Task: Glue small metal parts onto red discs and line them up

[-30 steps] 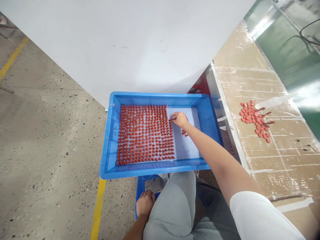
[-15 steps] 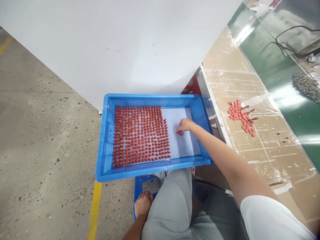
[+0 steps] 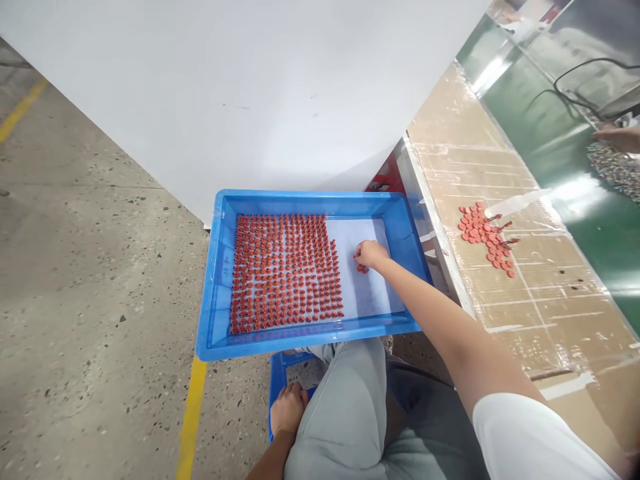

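Note:
My right hand [image 3: 371,255] reaches into the blue tray [image 3: 305,339], its fingertips pinched on a small red disc-shaped part [image 3: 357,257]. Just under that hand, a few loose red parts [image 3: 363,269] lie on the white sheet [image 3: 370,300] lining the tray. To the left, dense rows of similar red parts [image 3: 285,273] with small dark tips stand on the sheet. My left hand [image 3: 289,408] is outside the tray, curled at the blue stool [image 3: 278,383] beside my leg. Its fingertips are hidden, so anything inside them cannot be made out.
A cardboard-covered table [image 3: 540,313] on the right carries a pile of red discs [image 3: 483,233] and several dark-stemmed pieces. Beyond, another person's hand [image 3: 623,139] is by a heap of small parts [image 3: 615,170] on a green surface. A white panel [image 3: 280,100] rises behind the tray.
My right hand has lifted slightly off the loose red parts, with one red part at its fingertips. Another person's hand has appeared at the far right. My left hand stays put.

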A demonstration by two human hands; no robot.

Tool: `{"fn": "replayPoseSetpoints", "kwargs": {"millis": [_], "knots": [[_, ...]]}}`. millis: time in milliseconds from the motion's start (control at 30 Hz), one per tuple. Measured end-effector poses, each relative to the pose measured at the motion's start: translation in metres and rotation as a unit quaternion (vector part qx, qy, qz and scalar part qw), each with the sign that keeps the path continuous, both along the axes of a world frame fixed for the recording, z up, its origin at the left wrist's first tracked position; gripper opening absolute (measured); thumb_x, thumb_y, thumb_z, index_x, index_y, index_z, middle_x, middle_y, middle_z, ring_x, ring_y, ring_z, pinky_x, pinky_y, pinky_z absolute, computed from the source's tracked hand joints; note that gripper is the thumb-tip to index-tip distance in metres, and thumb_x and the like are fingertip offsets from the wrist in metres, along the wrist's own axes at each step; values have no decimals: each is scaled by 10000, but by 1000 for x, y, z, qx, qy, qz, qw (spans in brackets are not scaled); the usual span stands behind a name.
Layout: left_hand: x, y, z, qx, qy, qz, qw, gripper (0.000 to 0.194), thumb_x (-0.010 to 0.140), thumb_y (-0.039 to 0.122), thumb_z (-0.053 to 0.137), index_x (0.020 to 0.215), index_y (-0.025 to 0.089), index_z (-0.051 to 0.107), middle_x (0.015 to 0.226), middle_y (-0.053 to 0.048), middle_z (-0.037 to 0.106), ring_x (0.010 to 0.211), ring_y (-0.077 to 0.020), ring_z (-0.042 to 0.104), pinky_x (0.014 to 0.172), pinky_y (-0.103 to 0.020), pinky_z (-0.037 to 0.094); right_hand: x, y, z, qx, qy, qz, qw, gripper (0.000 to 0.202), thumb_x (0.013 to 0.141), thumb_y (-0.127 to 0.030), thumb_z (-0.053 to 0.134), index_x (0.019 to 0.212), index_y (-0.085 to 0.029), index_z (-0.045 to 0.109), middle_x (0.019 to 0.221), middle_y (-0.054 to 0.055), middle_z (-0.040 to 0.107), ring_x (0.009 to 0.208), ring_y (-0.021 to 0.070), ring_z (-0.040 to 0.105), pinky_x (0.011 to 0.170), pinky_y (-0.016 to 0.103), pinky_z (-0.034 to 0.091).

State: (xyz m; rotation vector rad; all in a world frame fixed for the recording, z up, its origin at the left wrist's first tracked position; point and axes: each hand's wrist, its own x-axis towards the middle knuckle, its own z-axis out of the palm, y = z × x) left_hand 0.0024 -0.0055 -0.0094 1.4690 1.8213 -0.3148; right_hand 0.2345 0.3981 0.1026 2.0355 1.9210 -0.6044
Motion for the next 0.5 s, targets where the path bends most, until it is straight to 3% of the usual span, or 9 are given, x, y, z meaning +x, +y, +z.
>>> {"fn": "replayPoseSetpoints", "kwargs": {"millis": [300, 500], "knots": [[0, 1, 0, -12, -4, 9, 1000, 273, 891, 239, 384, 909, 191, 652, 992, -80, 692, 961, -205, 618, 771, -303, 435, -10, 16, -11, 84, 57, 18, 995, 195, 752, -246, 624, 913, -247, 734, 933, 65, 734, 888, 240, 678, 766, 314, 517], [0, 3, 2, -20, -5, 7, 1000, 261, 883, 233, 389, 889, 211, 649, 1004, -71, 695, 978, -211, 621, 769, -305, 435, -16, 29, -17, 114, 106, 35, 987, 315, 767, -247, 618, 1075, -245, 686, 1014, 42, 734, 952, 217, 670, 821, 298, 502]]}}
